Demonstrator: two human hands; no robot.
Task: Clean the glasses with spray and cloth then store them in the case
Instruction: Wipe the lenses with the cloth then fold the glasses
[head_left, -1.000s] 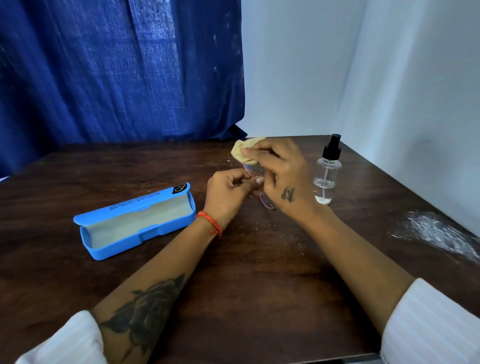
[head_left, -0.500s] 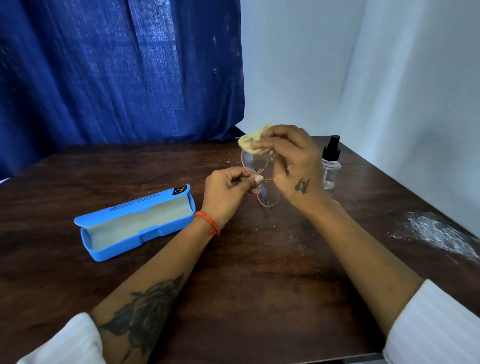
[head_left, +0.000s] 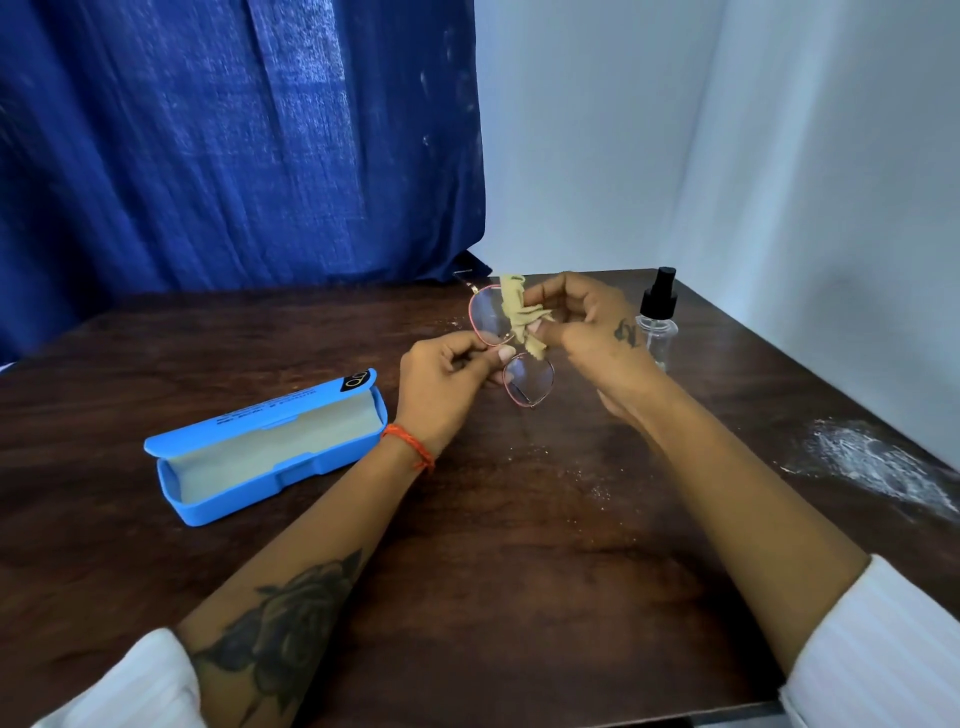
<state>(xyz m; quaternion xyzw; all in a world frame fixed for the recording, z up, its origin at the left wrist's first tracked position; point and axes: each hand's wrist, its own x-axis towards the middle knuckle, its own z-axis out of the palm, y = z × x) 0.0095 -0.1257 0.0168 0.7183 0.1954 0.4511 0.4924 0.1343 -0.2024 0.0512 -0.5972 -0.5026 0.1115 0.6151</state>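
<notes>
spray bottle (head_left: 657, 318): lower left part hidden behind right hand (head_left: 597, 338). glasses (head_left: 511, 353): bridge covered by left hand (head_left: 441, 384) thumb and the cloth (head_left: 522, 317); far temple mostly out of sight. case (head_left: 270, 447) lid print too small to read. Both sleeves cut off at bottom edge.

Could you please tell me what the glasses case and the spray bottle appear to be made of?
The glasses case looks like matte blue moulded plastic with a pale, felt-like lining, judging by its even colour and rounded edges. The spray bottle appears clear plastic, possibly glass, since the table shows through it; its black pump cap looks plastic.
</notes>
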